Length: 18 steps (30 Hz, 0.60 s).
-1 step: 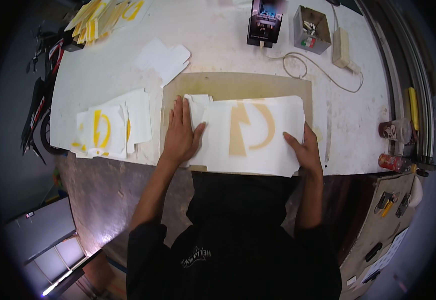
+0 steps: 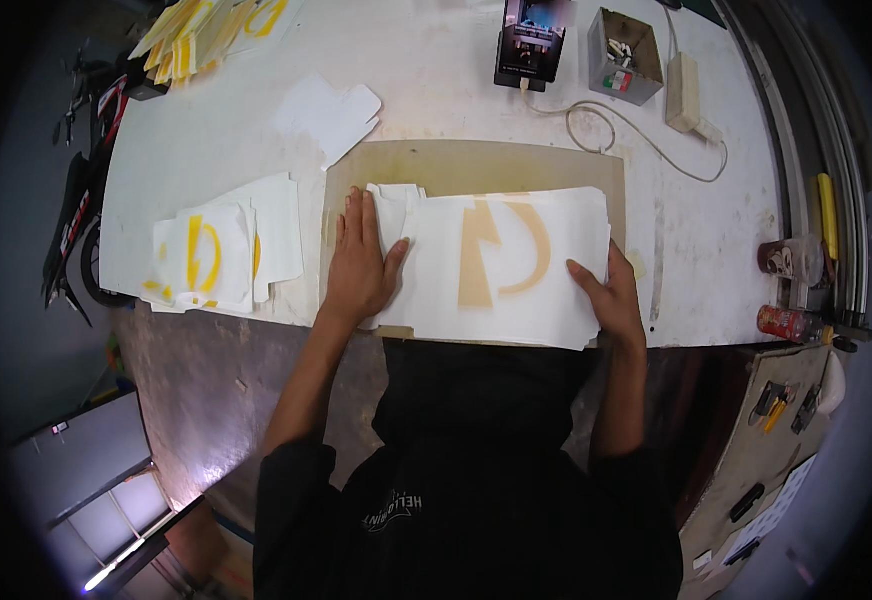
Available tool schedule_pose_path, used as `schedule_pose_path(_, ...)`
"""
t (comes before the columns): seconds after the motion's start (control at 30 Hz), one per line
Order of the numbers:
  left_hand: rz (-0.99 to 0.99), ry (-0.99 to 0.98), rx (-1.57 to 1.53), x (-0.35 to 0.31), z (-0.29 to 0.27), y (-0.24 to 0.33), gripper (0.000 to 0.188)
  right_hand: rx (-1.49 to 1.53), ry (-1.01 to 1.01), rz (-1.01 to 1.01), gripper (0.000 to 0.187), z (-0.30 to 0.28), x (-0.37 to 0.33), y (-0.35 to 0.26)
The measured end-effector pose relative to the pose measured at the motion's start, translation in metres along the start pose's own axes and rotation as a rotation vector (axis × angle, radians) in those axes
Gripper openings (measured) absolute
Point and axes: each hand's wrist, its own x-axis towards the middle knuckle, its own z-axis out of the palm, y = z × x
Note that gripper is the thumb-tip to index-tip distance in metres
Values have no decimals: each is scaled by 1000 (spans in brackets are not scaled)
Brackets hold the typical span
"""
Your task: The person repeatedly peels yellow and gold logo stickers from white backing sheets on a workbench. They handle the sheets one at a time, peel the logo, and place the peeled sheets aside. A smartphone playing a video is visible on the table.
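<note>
A stack of white sheets [image 2: 516, 270] with a tan lightning-bolt-and-curve design showing on top lies before me. It rests on a flat beige board [image 2: 456, 165]. My left hand [image 2: 361, 265] is stretched out along the stack's left side, fingers straight, thumb touching a smaller folded white piece [image 2: 393, 208]. On the right edge my right hand [image 2: 611, 295] grips the stack, thumb on top, the other fingers partly hidden behind the edge. Further left is another pile of white sheets [image 2: 226, 245] with a yellow version of the design.
On the white table [image 2: 436, 80] stand a phone [image 2: 531, 45] with a cable, an open box [image 2: 624, 60] of small items and a power strip [image 2: 683, 95]. White cut pieces [image 2: 331, 115] and yellow-printed sheets [image 2: 196, 40] lie far left. A cup [image 2: 791, 260] and bottle [image 2: 786, 322] are at the right edge.
</note>
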Motion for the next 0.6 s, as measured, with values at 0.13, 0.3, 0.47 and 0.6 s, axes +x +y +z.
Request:
schedule_pose_path(0.13, -127, 21, -365, -2, -23, -6, 81, 71, 18, 7, 47, 4, 4, 0)
schedule_pose_path(0.3, -490, 32, -931, -13, -46, -12, 69, 76, -53, 81, 49, 0, 3, -18)
schedule_pose_path(0.47, -743, -163, -1275, 7, -57, -26, 51, 280, -85, 179, 52, -6, 10, -32)
schedule_pose_path(0.6, -789, -149, -1181, 10, -54, -8, 40, 246, -62, 173, 50, 1, 21, -34)
